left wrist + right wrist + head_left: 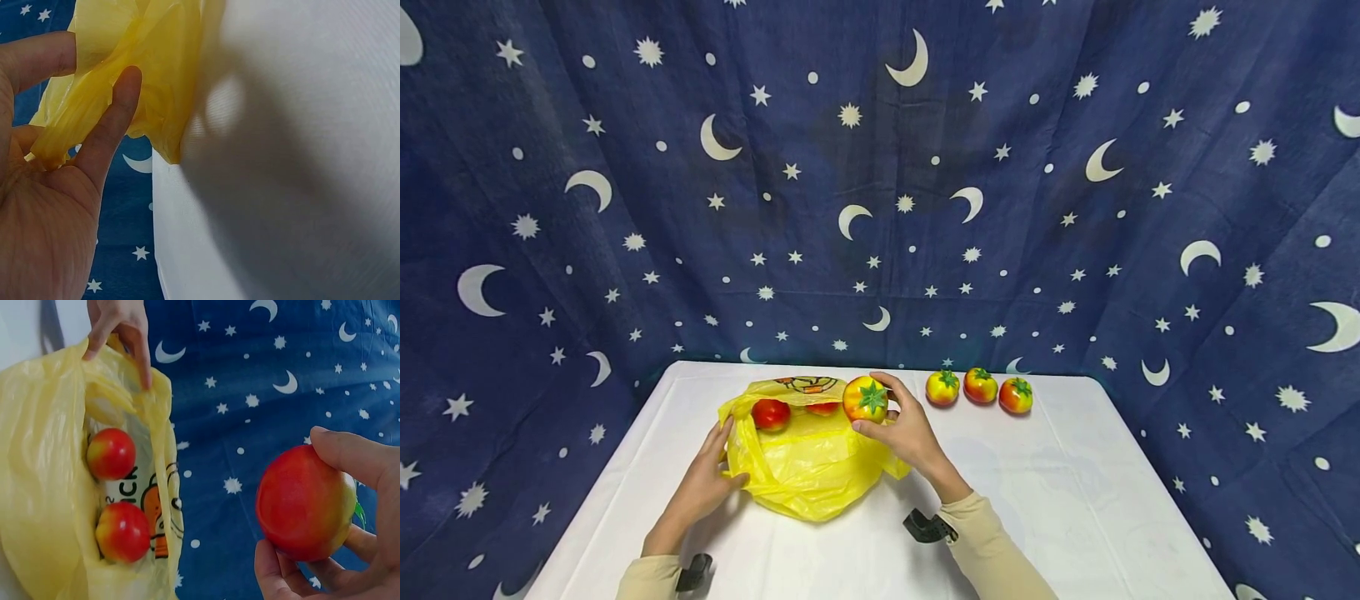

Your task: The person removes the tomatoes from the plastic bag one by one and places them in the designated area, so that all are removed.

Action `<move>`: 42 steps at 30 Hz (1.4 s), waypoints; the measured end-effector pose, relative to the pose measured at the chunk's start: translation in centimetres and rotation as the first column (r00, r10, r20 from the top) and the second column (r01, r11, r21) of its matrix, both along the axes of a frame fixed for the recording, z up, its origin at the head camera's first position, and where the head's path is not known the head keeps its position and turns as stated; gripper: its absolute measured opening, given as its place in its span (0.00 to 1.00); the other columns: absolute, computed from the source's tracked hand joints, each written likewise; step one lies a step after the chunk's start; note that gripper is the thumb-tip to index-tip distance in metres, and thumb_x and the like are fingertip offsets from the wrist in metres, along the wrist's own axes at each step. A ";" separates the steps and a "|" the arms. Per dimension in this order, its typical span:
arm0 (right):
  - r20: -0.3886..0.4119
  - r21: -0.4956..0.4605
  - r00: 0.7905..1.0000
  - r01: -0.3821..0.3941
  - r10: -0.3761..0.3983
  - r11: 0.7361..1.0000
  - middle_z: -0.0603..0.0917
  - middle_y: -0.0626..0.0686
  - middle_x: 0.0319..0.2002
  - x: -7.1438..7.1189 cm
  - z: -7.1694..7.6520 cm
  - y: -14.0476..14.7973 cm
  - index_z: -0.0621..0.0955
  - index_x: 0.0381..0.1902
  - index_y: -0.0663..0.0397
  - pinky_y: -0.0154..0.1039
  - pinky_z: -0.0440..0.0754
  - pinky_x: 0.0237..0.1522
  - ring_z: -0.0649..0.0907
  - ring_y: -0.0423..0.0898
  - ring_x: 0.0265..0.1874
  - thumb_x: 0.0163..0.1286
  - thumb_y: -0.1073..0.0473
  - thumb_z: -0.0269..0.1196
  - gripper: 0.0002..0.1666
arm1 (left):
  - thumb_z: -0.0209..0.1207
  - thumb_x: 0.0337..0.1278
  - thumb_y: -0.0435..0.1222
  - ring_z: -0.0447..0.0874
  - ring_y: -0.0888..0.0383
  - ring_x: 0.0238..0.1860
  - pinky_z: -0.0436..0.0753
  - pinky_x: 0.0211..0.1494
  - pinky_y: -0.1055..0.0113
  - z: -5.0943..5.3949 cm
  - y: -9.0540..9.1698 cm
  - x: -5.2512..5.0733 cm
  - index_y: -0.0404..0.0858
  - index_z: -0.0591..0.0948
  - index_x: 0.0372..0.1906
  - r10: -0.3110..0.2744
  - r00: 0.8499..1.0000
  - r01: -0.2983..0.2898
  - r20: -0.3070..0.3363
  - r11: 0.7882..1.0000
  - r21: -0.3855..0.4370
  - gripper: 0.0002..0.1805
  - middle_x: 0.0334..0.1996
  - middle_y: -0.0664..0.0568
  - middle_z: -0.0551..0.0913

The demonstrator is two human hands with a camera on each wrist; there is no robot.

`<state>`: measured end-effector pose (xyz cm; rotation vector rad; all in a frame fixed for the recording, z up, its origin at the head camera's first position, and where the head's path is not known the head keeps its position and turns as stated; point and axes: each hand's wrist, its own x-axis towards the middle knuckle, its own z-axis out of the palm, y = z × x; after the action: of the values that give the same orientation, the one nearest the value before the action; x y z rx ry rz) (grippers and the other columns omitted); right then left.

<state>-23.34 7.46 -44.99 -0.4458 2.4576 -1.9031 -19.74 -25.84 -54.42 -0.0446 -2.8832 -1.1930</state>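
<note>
We saw the right hand point(917, 433) pinching a red-and-yellow fruit point(856, 402) between thumb and fingers point(270, 572), set on opposite sides of it – the fruit was in the air, outside the yellow bag point(820, 479), in front of the right end of its mouth in the head view. The left hand point(700, 487) held the bag's left edge, its thumb and fingers parted with yellow plastic between them; the left wrist view showed us that grip closely, but neither the pinched fruit nor the ones inside. Only the right wrist view let us look well into the bag, where we found a first bagged fruit point(111, 454) and a second bagged fruit point(123, 532) near dark printed letters. In the head view alone we counted three loose fruits point(980, 386), grouped on the tabletop point(1075, 500) to the right of the bag. The pinched fruit's green leafy top faced the head camera – the right wrist view gave us its smooth red side, leaf at the palm side. Being nearly round, it showed us no clear long axis
</note>
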 end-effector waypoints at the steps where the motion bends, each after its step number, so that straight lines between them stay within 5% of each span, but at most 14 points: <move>1: 0.002 -0.007 1.000 0.009 -0.009 1.000 0.75 0.53 0.62 0.0 -0.1 0.1 0.71 0.67 0.44 0.48 0.82 0.58 0.75 0.52 0.58 0.53 0.60 0.76 0.44 | 0.68 0.45 0.30 0.56 0.29 0.72 0.64 0.70 0.36 0.0 0.0 0.0 0.40 0.45 0.79 0.002 1.000 -0.002 0.002 1.000 0.001 0.59 0.77 0.32 0.43; 16: 0.008 -0.014 0.993 0.118 -0.118 0.993 0.72 0.53 0.66 -1.5 -2.8 3.2 0.68 0.69 0.44 0.41 0.78 0.54 0.74 0.54 0.60 0.51 0.58 0.77 0.48 | 0.68 0.45 0.30 0.54 0.29 0.73 0.64 0.70 0.36 -0.2 0.1 0.0 0.40 0.45 0.79 -0.002 1.000 0.002 -0.001 1.000 0.004 0.59 0.77 0.32 0.43; 30: -0.039 0.038 0.972 0.233 -0.232 0.972 0.79 0.58 0.58 -2.4 -4.1 4.3 0.71 0.65 0.50 0.42 0.82 0.52 0.77 0.53 0.57 0.51 0.57 0.77 0.44 | 0.68 0.45 0.29 0.55 0.28 0.72 0.65 0.70 0.36 -0.3 -0.2 0.0 0.40 0.45 0.79 -0.010 1.000 0.011 -0.029 1.000 0.015 0.58 0.77 0.31 0.44; 42: 0.031 0.011 0.949 0.314 -0.314 0.949 0.76 0.61 0.59 -3.4 -5.9 5.2 0.70 0.67 0.53 0.53 0.81 0.57 0.76 0.57 0.57 0.50 0.58 0.76 0.46 | 0.69 0.46 0.30 0.60 0.29 0.71 0.69 0.69 0.38 -0.1 -0.2 0.0 0.39 0.46 0.79 -0.009 1.000 0.009 -0.027 1.000 0.008 0.58 0.77 0.32 0.44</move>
<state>-26.75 12.71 -50.84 -0.0195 2.6447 -1.9851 -19.74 -26.01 -54.50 -0.0734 -2.8578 -1.1953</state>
